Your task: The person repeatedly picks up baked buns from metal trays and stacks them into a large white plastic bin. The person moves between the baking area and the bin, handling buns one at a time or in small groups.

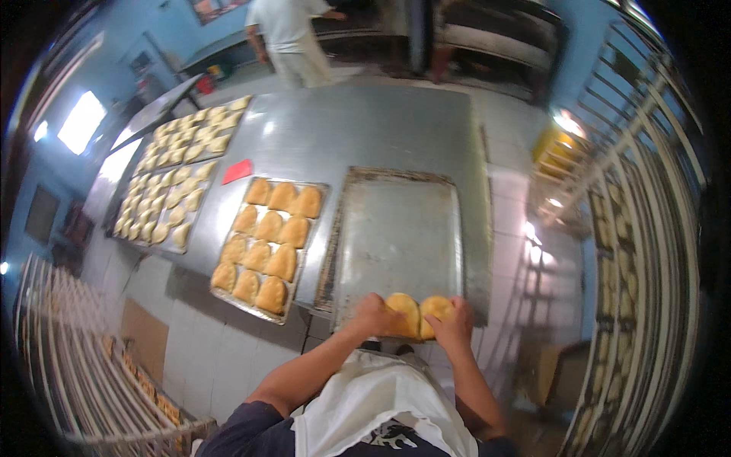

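Observation:
At the near end of a metal baking tray (397, 236), two golden baked turnovers (405, 312) sit side by side, nearly touching. My left hand (371, 314) is closed on the outer side of the left turnover. Around the right turnover (436, 306) curl the fingers of my right hand (454, 320), its thumb side toward the middle. Behind the pastries the rest of this tray is bare metal with browned edges. A smaller tray (292, 294) to the left carries several golden turnovers (269, 226) in rows, its near end jutting over the table edge.
Pale unbaked pastries (183, 137) fill trays at the far left of the steel table (365, 126), near a red scraper-like piece (237, 171). Wheeled-style racks stand left (84, 365) and right (647, 251). Another person (285, 38) is beyond the table. A yellow container (556, 148) stands right.

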Demonstrator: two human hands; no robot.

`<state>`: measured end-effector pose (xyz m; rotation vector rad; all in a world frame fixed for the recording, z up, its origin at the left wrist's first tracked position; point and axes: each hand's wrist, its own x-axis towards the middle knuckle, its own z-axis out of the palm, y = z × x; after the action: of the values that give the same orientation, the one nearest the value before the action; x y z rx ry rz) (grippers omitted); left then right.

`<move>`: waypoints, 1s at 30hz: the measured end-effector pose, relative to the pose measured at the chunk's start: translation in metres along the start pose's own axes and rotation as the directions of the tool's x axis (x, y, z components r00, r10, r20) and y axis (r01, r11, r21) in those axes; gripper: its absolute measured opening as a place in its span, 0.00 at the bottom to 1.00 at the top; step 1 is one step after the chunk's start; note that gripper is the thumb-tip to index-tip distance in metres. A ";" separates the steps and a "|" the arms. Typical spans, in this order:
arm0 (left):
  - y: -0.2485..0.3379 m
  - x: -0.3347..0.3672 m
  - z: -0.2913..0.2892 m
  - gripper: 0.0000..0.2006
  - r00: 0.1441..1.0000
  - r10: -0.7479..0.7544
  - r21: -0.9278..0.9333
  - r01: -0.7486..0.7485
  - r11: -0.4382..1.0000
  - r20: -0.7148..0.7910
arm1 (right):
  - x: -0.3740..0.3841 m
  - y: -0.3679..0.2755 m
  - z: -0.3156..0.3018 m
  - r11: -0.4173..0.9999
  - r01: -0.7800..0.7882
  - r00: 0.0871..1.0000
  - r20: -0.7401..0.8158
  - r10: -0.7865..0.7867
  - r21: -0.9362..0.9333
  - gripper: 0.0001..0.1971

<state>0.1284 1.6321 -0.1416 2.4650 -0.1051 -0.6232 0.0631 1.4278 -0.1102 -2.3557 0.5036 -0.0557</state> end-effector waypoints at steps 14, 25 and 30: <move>-0.116 0.000 -0.208 0.26 0.932 -0.136 -0.710 -0.157 0.686 -0.337 | 0.055 -0.021 0.016 0.682 -0.070 0.987 -0.047 0.151 0.728 0.27; -0.278 0.207 -0.424 0.25 0.974 -0.052 -0.643 -0.107 0.759 -0.222 | 0.163 -0.245 0.202 0.748 -0.054 0.997 -0.010 0.082 0.662 0.29; -0.307 0.292 -0.422 0.27 0.998 0.055 -0.619 -0.045 0.784 -0.003 | 0.199 -0.301 0.257 0.725 -0.159 0.987 0.079 0.143 0.670 0.30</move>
<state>0.5606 2.0450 -0.1314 1.8077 0.0290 -0.5436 0.3959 1.7206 -0.1215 -1.5856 0.5499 -0.1168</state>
